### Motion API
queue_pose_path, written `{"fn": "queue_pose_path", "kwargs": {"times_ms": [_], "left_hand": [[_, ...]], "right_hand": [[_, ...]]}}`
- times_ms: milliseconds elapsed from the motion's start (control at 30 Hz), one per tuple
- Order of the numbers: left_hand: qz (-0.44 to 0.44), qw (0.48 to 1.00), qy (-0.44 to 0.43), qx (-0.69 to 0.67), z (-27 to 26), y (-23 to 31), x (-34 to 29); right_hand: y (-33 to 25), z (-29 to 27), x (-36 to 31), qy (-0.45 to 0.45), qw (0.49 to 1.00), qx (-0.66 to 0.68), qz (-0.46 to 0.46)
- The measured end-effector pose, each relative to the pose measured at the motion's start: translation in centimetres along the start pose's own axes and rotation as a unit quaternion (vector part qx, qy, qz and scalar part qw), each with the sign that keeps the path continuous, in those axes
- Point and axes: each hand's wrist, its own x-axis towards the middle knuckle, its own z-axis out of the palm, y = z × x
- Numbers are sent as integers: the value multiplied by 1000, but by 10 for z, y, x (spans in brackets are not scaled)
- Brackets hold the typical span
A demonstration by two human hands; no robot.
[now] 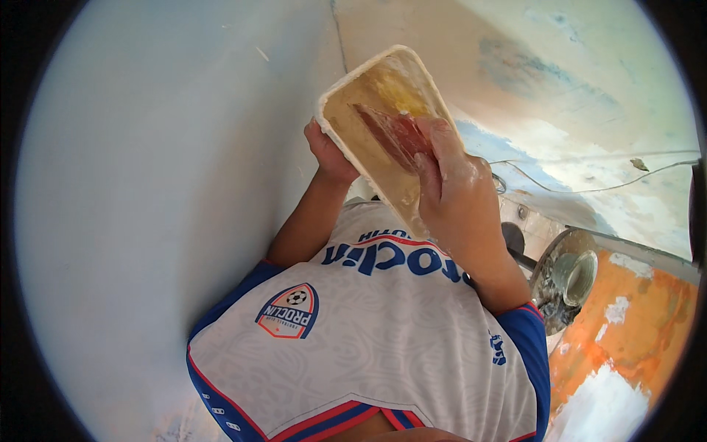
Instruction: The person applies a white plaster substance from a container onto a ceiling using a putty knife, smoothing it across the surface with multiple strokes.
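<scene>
A cream rectangular tub, its rim crusted with pale paste, is held tilted in front of my chest. My left hand grips its left side from outside, with most of the fingers hidden behind the wall. Inside the tub is a flat, dark red scraper, smeared with whitish paste. My right hand is closed on the scraper, thumb and fingers pinching its near end; the knuckles are dusted white. A yellowish patch shows on the tub's inner face beyond the scraper.
A smooth pale blue-grey wall rises close on my left. Ahead and right is a patchy white, tan and blue surface. A thin cable runs across it. At lower right, a round greyish container stands beside a worn orange surface.
</scene>
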Motion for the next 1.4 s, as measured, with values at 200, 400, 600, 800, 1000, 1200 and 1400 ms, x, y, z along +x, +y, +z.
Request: {"fn": "queue_pose_path", "kwargs": {"times_ms": [200,400,600,800,1000,1200,1400], "left_hand": [[30,997,-56,42,-11,-9,2],[36,996,-78,-11,-11,-26,7],[23,987,142,-72,68,-38,13],[-19,993,113,-18,50,-86,12],[-34,995,-60,70,51,-152,10],[21,994,-39,96,53,-219,-5],[90,990,-20,109,45,-271,-30]], "right_hand": [[8,21,0,-11,997,-60,-47],[8,-19,-12,14,997,-74,-1],[22,-48,-29,56,997,44,29],[48,-79,-62,17,999,32,34],[90,-121,-98,69,996,54,32],[128,-156,-143,74,997,23,-27],[155,-182,-187,14,996,88,8]]}}
